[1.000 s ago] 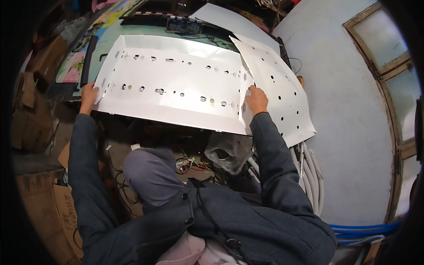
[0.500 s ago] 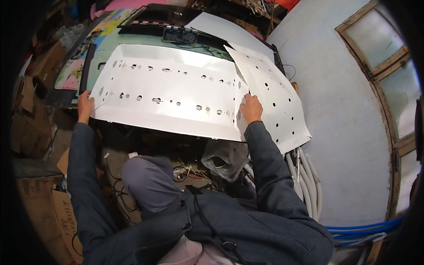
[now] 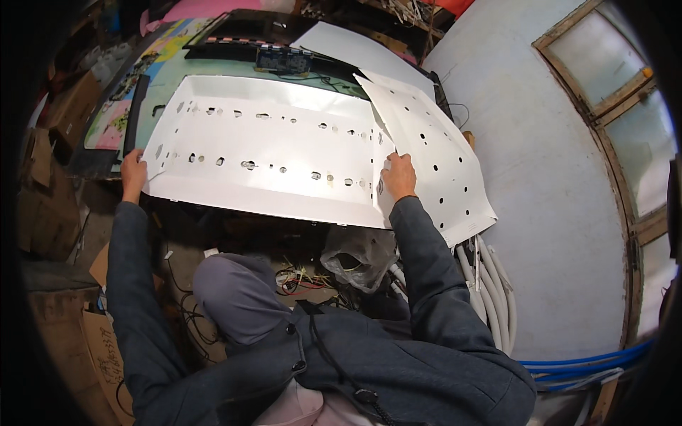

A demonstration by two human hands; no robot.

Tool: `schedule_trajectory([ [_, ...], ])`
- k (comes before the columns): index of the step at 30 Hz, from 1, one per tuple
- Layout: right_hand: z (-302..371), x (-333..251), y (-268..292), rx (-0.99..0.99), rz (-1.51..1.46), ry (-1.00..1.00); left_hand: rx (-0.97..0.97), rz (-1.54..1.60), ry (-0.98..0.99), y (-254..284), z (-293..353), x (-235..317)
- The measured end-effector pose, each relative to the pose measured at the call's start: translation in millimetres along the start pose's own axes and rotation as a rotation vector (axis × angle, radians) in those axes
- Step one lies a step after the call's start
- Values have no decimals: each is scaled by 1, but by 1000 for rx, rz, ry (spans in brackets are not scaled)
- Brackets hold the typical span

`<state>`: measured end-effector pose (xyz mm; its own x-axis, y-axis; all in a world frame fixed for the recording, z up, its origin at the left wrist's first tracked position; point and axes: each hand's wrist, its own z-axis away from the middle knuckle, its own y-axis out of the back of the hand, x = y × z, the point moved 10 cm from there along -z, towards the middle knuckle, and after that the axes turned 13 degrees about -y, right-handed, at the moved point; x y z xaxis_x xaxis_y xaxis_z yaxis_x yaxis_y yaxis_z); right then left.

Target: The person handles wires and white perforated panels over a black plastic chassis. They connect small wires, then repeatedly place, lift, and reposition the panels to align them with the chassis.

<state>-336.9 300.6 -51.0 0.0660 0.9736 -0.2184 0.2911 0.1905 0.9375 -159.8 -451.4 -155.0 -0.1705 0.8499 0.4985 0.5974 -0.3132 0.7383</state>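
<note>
A shallow white tray-shaped panel (image 3: pixel 270 143), with two rows of holes and small fittings along its floor, lies tilted over the table's near edge. My left hand (image 3: pixel 133 175) is closed around its left end, near the front corner. At the opposite end, my right hand (image 3: pixel 401 175) grips the panel's right side wall, its fingertips partly hidden. Just beyond that hand, a thin white sheet (image 3: pixel 449 150) dotted with dark round holes leans out past the table, overlapping the panel's right end.
Behind the panel, the table (image 3: pixel 170 57) bears a circuit board (image 3: pixel 283 61), a dark bar (image 3: pixel 136 113) and another white sheet (image 3: pixel 355 53). Below are a clear plastic bag (image 3: pixel 359 259) and loose wires (image 3: pixel 302 278). White hoses (image 3: pixel 490 298) stand by the right wall; cardboard boxes (image 3: pixel 50 192) stack at left.
The view has shifted slightly. Both hands keep their grip at the two ends of the panel, which has hardly moved.
</note>
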Motion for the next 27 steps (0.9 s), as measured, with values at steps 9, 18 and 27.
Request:
schedule_trajectory([
  [9, 0, 0, 2, 18, 41, 19, 23, 55, 6, -6, 1, 17],
  [18, -5, 13, -6, 36, 2, -33, 128, -53, 19, 21, 23, 25],
  [27, -2, 2, 11, 15, 11, -23, 18, -87, 307, 47, 39, 35],
])
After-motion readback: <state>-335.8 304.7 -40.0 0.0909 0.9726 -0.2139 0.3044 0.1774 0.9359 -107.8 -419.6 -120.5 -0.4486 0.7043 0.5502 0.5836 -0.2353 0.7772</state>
